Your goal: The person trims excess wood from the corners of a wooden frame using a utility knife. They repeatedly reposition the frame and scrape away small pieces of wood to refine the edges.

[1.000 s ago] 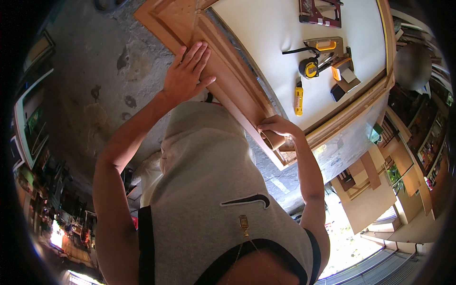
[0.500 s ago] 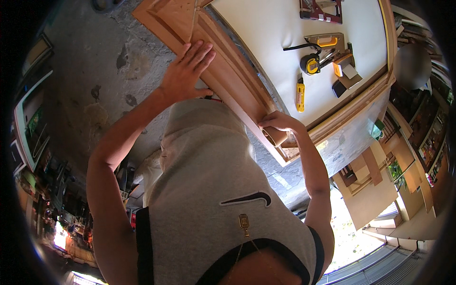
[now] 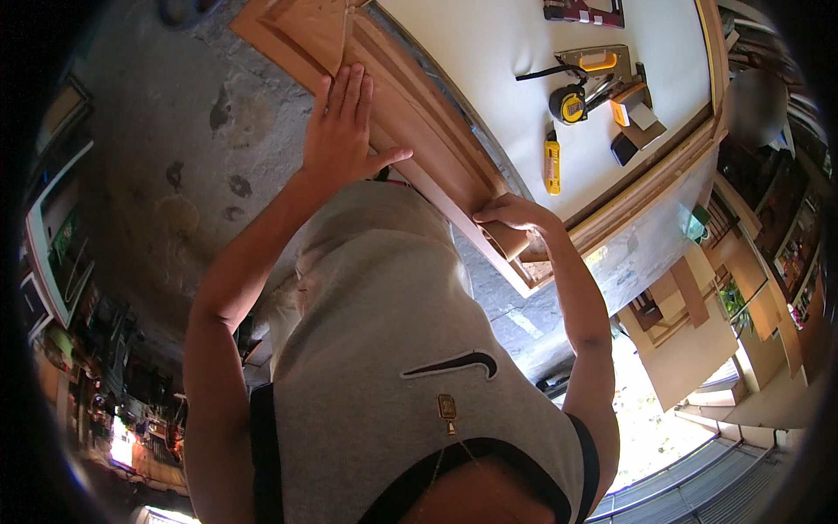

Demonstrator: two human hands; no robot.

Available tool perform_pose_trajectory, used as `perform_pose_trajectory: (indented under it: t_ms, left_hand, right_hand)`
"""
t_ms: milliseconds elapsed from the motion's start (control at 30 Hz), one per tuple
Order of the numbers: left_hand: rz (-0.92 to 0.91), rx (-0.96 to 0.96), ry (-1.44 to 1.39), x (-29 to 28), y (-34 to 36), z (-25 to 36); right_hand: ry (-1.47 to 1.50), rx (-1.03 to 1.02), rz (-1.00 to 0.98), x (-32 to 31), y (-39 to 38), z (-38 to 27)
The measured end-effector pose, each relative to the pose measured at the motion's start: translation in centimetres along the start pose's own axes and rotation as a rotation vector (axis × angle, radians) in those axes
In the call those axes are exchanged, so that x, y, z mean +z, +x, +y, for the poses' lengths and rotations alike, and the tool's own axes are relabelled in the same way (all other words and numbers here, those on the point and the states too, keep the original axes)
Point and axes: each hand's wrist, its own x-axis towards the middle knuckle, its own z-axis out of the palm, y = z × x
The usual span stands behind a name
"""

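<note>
A wooden frame (image 3: pixel 288 39) with moulded edges lies before me, and a smooth brown veneer-like strip (image 3: pixel 419 144) runs along its near side. My left hand (image 3: pixel 340 140) rests flat on that strip near its far-left end, fingers stretched out and thumb spread to the right. At the near right corner, the strip curls into a brown roll (image 3: pixel 504 241). My right hand (image 3: pixel 519 214) is closed around the top of this roll, with the thumb side on the strip; some of its fingers are hidden.
On the white panel (image 3: pixel 489 52) inside the frame lie a yellow utility knife (image 3: pixel 552 166), a tape measure (image 3: pixel 569 105), a handsaw with a yellow handle (image 3: pixel 601 63), a dark red tool (image 3: pixel 585 10) and a small open box (image 3: pixel 640 122). Wooden boards (image 3: pixel 690 323) stand at the right.
My left hand has turned and shifted a little left, its thumb now lying on the strip rather than at the edge. My right hand keeps its hold on the roll.
</note>
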Motion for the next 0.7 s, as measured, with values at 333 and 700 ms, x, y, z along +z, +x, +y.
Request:
perform_pose_trajectory:
  t_ms: [333, 700]
  left_hand:
    - [-0.077, 0.170, -0.171, 2.2, -2.1, 2.9]
    - [-0.379, 0.406, -0.546, 5.1, -6.1, 14.0]
  right_hand:
    - [0.065, 0.016, -0.037, 0.1, 0.5, 0.2]
    - [0.306, -0.197, -0.052, -0.1, 1.3, 3.9]
